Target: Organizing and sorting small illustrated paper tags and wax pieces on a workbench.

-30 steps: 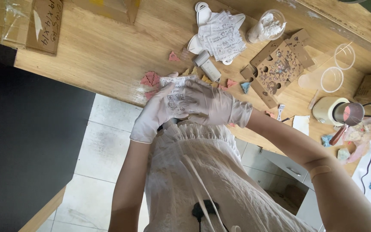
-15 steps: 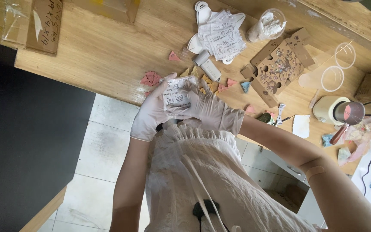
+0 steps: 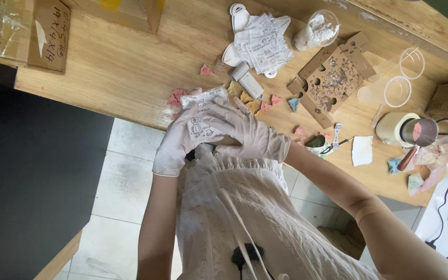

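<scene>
Both my hands wear white gloves and meet at the near edge of the wooden table [image 3: 115,72]. Between them is a small white packet [image 3: 201,106] with printed pictures. My left hand [image 3: 175,142] grips it from the left and below. My right hand [image 3: 250,135] lies on its right side, fingers stretched across it. Small pink pieces [image 3: 175,97] and yellow pieces [image 3: 247,98] lie on the table just beyond the packet.
Farther back are a pile of white packets [image 3: 265,44], a clear cup of white bits [image 3: 317,32] and a brown card with holes [image 3: 333,78]. Clear lids [image 3: 397,91] and a cup with a spoon [image 3: 413,132] sit right. Cardboard pieces [image 3: 27,31] lie far left.
My right hand has slid off to the right, uncovering more of the printed packet. Both hands stay at the table edge.
</scene>
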